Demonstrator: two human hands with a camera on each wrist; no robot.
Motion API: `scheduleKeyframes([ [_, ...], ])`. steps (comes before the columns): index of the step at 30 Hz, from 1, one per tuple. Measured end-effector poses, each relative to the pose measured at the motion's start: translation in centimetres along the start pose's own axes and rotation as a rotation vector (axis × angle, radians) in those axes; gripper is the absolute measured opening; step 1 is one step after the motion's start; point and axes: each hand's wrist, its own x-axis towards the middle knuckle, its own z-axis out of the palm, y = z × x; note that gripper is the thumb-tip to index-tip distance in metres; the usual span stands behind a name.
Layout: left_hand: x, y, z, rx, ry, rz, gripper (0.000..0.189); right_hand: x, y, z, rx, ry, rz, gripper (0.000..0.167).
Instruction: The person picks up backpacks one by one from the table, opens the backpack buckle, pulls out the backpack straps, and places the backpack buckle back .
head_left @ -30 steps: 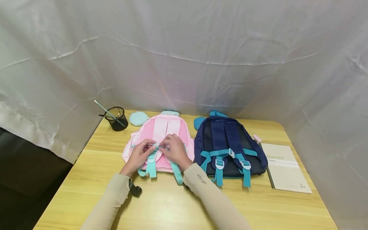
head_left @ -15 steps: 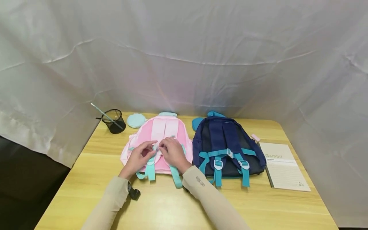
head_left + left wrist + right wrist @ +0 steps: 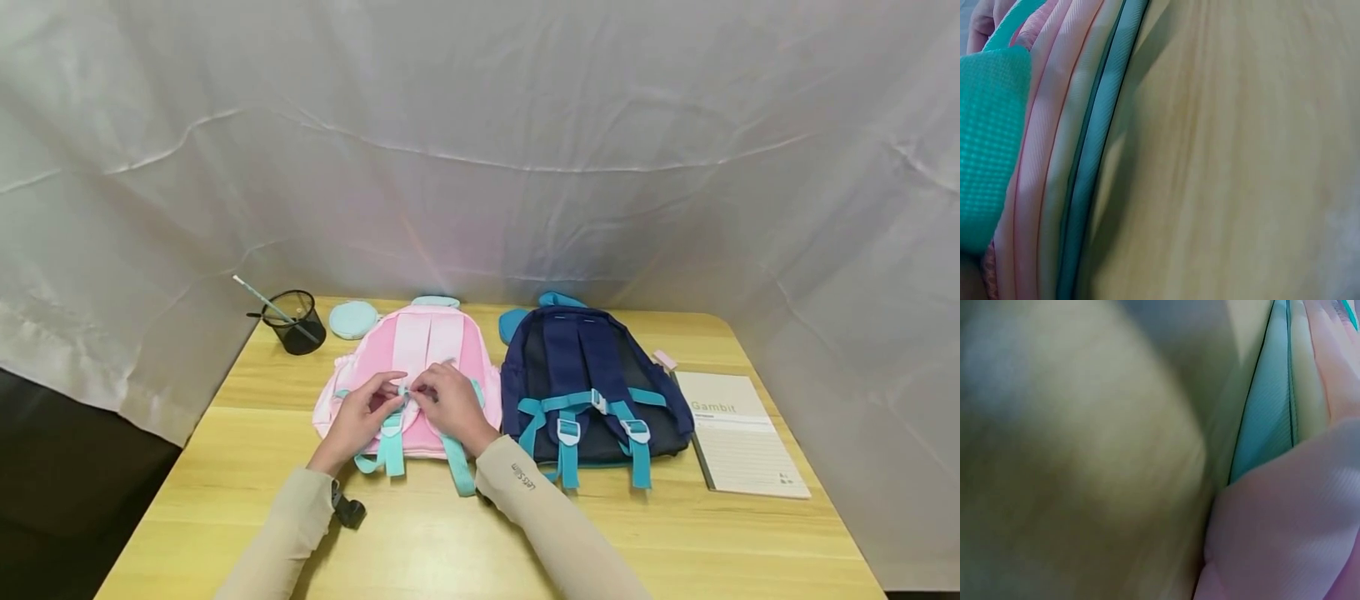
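A pink backpack point(image 3: 378, 354) lies on the table with its shoulder straps facing up. Over its middle, the left hand point(image 3: 360, 417) pinches a thin mint strap point(image 3: 403, 391) between thumb and fingers. From the other side, the right hand point(image 3: 454, 408) pinches the same strap, its fingertips close to the left ones and partly hiding the spot. Mint webbing ends point(image 3: 392, 450) hang over the bag's lower edge. In the left wrist view, webbing point(image 3: 988, 150) crosses beside the layered pink and teal edge; the right wrist view holds pink fabric point(image 3: 1285, 512) and the bag's teal edge.
Right of the pink bag lies a navy backpack point(image 3: 566, 350) with blue straps, and past it a notebook point(image 3: 738, 442) and a pink eraser point(image 3: 664, 360). A black mesh pen cup point(image 3: 300, 332) and a round light-blue pouch point(image 3: 353, 320) stand at the back left.
The left thumb and fingers have drawn in closer to the right fingertips at the mint strap. The camera view has shifted slightly; both backpacks stay where they lie.
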Motion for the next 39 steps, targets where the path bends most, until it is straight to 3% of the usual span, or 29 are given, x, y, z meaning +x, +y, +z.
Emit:
scheduleKeyframes([
  [18, 0.1, 0.0, 0.1, 0.009, -0.008, -0.039, 0.038, 0.3, -0.8, -0.3, -0.044, -0.012, -0.025, 0.005],
  [24, 0.1, 0.3, 0.3, 0.042, 0.0, -0.058, 0.037, 0.1, -0.7, -0.3, -0.055, -0.004, 0.029, 0.005],
  [28, 0.1, 0.1, 0.1, 0.018, 0.009, -0.033, 0.035, 0.0, -0.7, -0.4, -0.052, 0.003, 0.043, 0.004],
  [30, 0.0, 1.0, -0.1, 0.009, 0.004, -0.03, 0.035, 0.0, -0.7, -0.4, -0.048, 0.007, 0.037, 0.003],
  [35, 0.0, 1.2, -0.1, 0.019, -0.012, -0.052, 0.037, 0.0, -0.6, -0.3, -0.049, 0.009, 0.018, 0.004],
  [39, 0.0, 0.2, 0.0, 0.013, -0.018, -0.034, 0.038, 0.0, -0.6, -0.1, -0.059, 0.004, 0.007, 0.004],
])
